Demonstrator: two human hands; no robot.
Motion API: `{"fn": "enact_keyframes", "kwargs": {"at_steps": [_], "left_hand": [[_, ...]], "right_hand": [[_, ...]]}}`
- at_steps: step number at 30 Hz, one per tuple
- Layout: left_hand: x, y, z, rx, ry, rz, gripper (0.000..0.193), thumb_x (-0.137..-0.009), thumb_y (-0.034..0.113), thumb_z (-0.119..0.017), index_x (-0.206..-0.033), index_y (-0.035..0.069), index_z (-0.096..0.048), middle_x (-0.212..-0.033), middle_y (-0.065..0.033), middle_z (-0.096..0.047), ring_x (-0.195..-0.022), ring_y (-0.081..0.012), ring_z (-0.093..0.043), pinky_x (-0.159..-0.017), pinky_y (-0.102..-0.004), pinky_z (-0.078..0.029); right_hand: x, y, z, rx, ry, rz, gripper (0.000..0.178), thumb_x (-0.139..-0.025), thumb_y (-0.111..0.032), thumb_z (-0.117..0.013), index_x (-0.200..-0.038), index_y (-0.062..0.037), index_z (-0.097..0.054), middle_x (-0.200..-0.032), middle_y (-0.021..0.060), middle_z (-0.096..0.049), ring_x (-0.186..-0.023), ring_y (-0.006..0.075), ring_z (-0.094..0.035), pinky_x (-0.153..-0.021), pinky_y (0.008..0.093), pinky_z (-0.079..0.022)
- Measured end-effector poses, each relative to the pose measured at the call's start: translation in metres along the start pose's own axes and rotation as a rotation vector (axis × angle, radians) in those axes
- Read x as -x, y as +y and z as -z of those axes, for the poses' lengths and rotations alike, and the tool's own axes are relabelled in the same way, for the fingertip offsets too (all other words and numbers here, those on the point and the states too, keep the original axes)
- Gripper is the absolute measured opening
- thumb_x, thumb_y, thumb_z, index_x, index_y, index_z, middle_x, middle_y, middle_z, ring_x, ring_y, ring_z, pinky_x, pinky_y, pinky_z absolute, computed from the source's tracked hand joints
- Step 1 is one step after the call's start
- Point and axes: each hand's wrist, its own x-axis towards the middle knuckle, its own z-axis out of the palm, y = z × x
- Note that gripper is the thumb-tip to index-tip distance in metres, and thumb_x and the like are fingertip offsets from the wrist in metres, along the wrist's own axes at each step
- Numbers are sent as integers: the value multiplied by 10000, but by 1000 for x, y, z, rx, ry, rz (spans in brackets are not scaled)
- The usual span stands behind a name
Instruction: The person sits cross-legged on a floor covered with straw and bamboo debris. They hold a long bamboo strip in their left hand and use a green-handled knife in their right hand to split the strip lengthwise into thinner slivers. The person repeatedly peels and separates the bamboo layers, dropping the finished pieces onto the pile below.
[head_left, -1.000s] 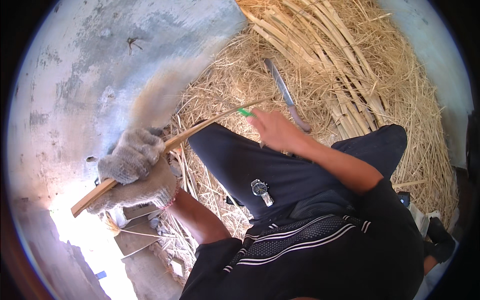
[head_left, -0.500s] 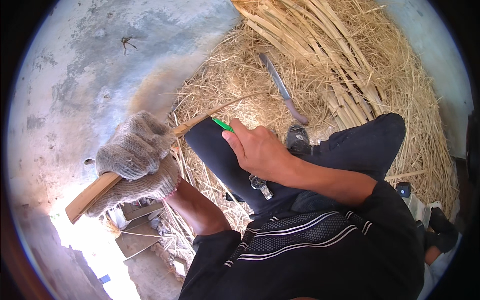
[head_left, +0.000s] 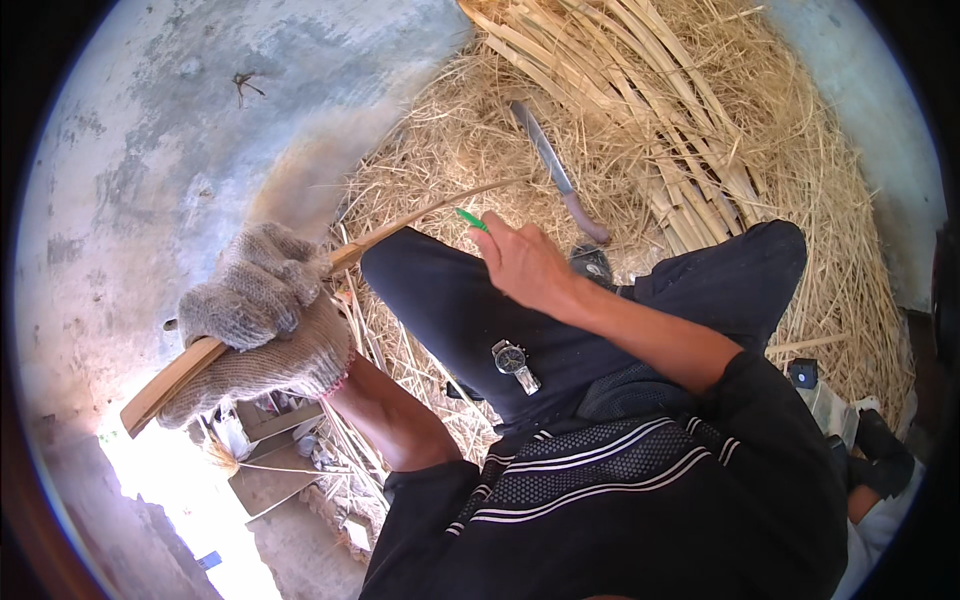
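Observation:
My left hand, in a grey knitted work glove, is closed round a split bamboo strip. The strip slants from the lower left, through the glove, to a thin, curved far end over the straw. My bare right hand is closed on a slim green object, mostly hidden in the fingers. It looks like a small craft knife or pen; its kind is unclear. Its tip is just beside the strip's thin part, and I cannot tell whether they touch. A wristwatch with a metal band lies on my dark trousers.
A large knife with a brown handle lies on the straw ahead. Beyond it, to the right, lies a bundle of long bamboo strips. A pale, stained wall stands at the left. A small black box is at the right.
My right hand has moved a little to the right and away from me, carrying the green object along the strip. My left hand and the bamboo strip have shifted slightly left.

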Motion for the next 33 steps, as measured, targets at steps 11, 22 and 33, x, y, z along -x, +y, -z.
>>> {"fn": "enact_keyframes", "kwargs": {"at_steps": [11, 22, 33], "left_hand": [[-1, -3, -3, -93, 38, -28, 766, -750, 873, -218, -517, 169, -410, -399, 29, -304, -365, -141, -349, -436, -304, -355], [-19, -11, -15, -461, 334, -110, 742, -775, 862, -214, -506, 191, -384, -419, 34, -299, -378, -145, -343, -457, -327, -412], [-15, -2, 24, -359, 186, -72, 711, -800, 841, -246, -502, 197, -291, -412, 52, -251, -351, -111, -317, -405, -299, -431]], "right_hand": [[-26, 93, -20, 194, 60, 78, 352, -990, -291, -429, -961, 35, -558, -590, 267, -572, -608, 473, -598, -596, 539, -487], [-47, 63, -24, 133, 66, 111, 298, -991, -307, -443, -1011, -24, -533, -604, 260, -580, -553, 456, -579, -515, 538, -458], [-59, 174, -26, 458, -52, -155, 298, -968, -194, -423, -977, 36, -613, -808, 244, -650, -747, 380, -660, -644, 480, -537]]}}
